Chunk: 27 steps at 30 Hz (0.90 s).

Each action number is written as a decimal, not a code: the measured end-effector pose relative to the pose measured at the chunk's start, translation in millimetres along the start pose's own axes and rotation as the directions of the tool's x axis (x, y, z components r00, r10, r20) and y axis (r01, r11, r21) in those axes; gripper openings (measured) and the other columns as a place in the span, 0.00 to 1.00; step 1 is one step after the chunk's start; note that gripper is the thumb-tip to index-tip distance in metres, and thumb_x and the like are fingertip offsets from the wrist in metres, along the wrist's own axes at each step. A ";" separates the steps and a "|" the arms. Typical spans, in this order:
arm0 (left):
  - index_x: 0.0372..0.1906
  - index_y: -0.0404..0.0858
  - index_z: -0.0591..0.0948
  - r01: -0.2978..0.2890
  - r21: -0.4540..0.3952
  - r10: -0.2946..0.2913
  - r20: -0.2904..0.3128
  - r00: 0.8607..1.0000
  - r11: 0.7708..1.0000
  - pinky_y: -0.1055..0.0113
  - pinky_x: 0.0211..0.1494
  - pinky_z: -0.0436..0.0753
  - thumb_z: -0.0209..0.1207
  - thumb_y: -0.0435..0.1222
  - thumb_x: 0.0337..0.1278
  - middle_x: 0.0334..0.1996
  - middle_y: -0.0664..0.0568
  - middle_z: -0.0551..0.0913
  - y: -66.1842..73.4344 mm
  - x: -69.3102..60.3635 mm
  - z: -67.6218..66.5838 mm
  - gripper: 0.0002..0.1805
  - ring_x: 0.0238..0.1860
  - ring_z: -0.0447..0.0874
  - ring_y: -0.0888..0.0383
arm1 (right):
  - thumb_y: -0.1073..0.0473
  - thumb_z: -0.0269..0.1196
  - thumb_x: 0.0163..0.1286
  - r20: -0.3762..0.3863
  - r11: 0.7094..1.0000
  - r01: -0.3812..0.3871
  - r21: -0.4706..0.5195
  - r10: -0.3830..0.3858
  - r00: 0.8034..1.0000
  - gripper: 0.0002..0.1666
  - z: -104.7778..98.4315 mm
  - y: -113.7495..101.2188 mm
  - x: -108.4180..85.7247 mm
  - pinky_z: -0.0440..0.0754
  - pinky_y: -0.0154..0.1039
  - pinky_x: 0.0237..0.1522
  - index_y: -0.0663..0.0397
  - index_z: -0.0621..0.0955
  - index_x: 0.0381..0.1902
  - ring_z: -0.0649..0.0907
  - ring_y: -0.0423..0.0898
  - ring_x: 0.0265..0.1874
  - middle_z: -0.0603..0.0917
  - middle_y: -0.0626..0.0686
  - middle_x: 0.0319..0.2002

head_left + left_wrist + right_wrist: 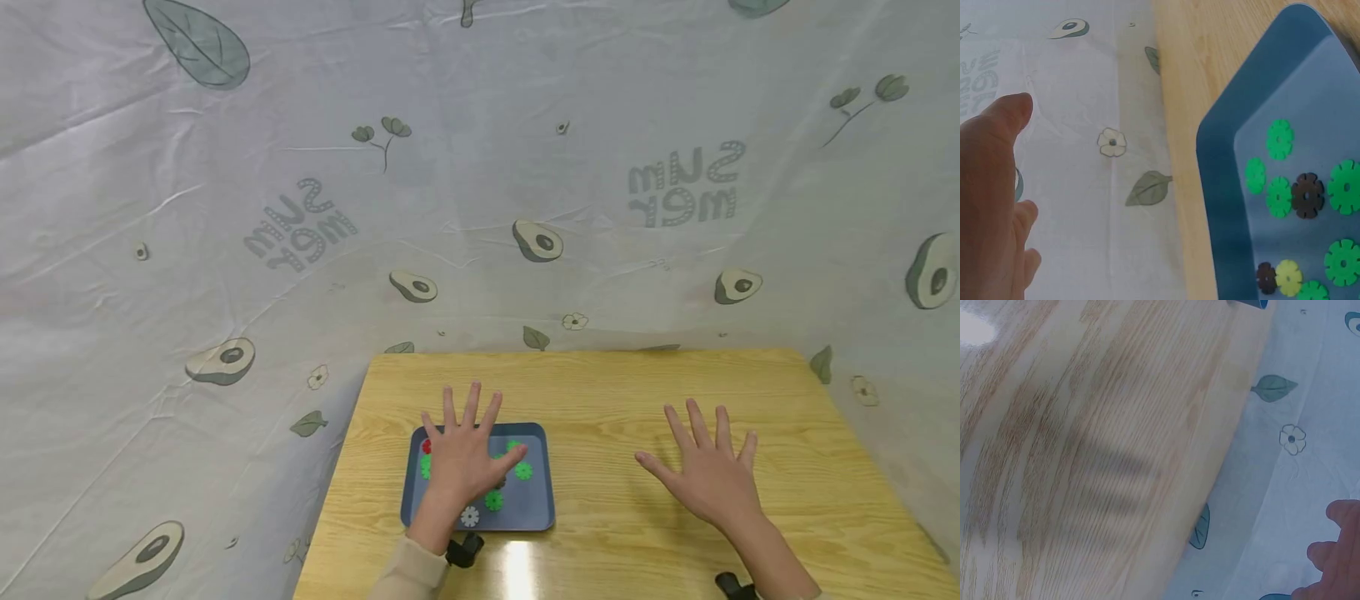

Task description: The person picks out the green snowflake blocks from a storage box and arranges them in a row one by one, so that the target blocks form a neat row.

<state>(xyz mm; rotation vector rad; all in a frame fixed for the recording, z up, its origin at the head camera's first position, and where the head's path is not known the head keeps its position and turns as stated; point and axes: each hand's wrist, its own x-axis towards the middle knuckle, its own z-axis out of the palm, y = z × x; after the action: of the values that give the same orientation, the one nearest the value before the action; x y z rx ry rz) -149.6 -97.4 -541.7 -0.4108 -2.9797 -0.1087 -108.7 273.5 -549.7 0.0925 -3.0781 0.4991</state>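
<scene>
Grip: left hand and right hand were spread wide | Left: hovered over tray | Right: hovered over table | Tray: lay on table's left side, bearing notched discs

Printed word SUMMER, in grey on the pale sheet, broken over two lines, SUM above MER, letters mirror-reversed. Two printings in head view. Left-hand lettering: beyond and to the left of the left hand, its lines climbing steeply to the right. Right-hand lettering: beyond the right hand, almost straight ahead of it and well apart, lines nearer level, climbing only slightly rightward. Left wrist view: same word on the sheet again, turned sideways lettering at the frame's edge, just above the left hand in that view, pale but legible; cannot tell which printing it is.
</scene>
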 end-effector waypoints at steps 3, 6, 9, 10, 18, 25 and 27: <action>0.84 0.62 0.51 0.007 0.005 -0.007 -0.018 1.000 1.000 0.21 0.67 0.51 0.39 0.81 0.58 0.84 0.53 0.41 -0.9 -2.1 -1.4 0.53 0.82 0.34 0.34 | 0.20 0.54 0.69 -0.011 1.000 0.007 0.004 -0.007 1.000 0.61 1.6 -1.5 -0.5 0.24 0.81 0.61 0.53 0.54 0.84 0.33 0.74 0.77 0.45 0.68 0.82; 0.84 0.59 0.55 0.015 -0.015 -0.016 -0.077 0.997 1.000 0.24 0.68 0.54 0.45 0.78 0.59 0.84 0.49 0.47 -4.7 -6.8 -4.0 0.52 0.81 0.41 0.34 | 0.22 0.56 0.69 -0.038 0.999 0.022 0.025 -0.022 0.999 0.60 3.6 -4.5 -0.4 0.29 0.82 0.62 0.54 0.56 0.83 0.36 0.74 0.78 0.47 0.69 0.81; 0.83 0.53 0.60 0.027 -0.056 -0.036 -0.155 0.987 0.998 0.28 0.69 0.60 0.54 0.71 0.62 0.81 0.44 0.57 -15.3 -17.0 -4.1 0.49 0.79 0.52 0.34 | 0.26 0.59 0.70 -0.079 0.997 0.056 0.056 -0.051 0.996 0.57 7.5 -9.9 -0.2 0.40 0.82 0.63 0.56 0.59 0.81 0.45 0.76 0.77 0.52 0.72 0.79; 0.82 0.51 0.62 0.035 -0.081 -0.050 -0.179 0.983 0.996 0.30 0.69 0.62 0.58 0.69 0.62 0.80 0.42 0.60 -20.1 -22.2 -3.8 0.49 0.78 0.56 0.34 | 0.28 0.61 0.70 -0.093 0.995 0.068 0.066 -0.062 0.994 0.55 9.6 -12.6 -0.6 0.46 0.82 0.63 0.57 0.62 0.80 0.50 0.77 0.76 0.56 0.72 0.78; 0.70 0.42 0.77 0.226 -0.241 -0.283 -0.234 0.930 0.944 0.46 0.48 0.81 0.69 0.52 0.60 0.57 0.40 0.79 -65.1 -69.9 23.7 0.36 0.54 0.80 0.42 | 0.46 0.65 0.74 0.041 0.972 0.033 0.233 -0.044 0.998 0.34 39.0 -47.8 -2.8 0.77 0.44 0.23 0.61 0.76 0.68 0.80 0.49 0.23 0.83 0.48 0.31; 0.64 0.34 0.80 0.465 -0.239 -0.480 -0.008 0.877 0.853 0.53 0.28 0.79 0.66 0.50 0.64 0.43 0.42 0.79 -93.2 -99.9 73.4 0.31 0.37 0.80 0.47 | 0.48 0.66 0.74 0.130 0.943 -0.018 0.333 -0.027 0.991 0.26 101.1 -87.8 -11.9 0.67 0.36 0.19 0.57 0.81 0.62 0.69 0.36 0.13 0.72 0.37 0.16; 0.65 0.33 0.79 0.493 -0.236 -0.493 0.062 0.868 0.837 0.49 0.30 0.81 0.63 0.50 0.67 0.45 0.40 0.81 -96.2 -101.7 84.1 0.31 0.39 0.83 0.45 | 0.46 0.66 0.74 0.143 0.933 -0.022 0.359 -0.031 0.989 0.28 116.8 -97.1 -13.8 0.67 0.36 0.20 0.58 0.81 0.62 0.69 0.36 0.13 0.71 0.37 0.15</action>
<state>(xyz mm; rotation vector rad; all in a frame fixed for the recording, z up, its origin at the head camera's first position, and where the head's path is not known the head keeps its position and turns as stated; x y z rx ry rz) -89.0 -209.2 -644.2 0.3542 -2.9989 -0.5313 -90.3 145.3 -630.3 0.1479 -3.0811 1.0997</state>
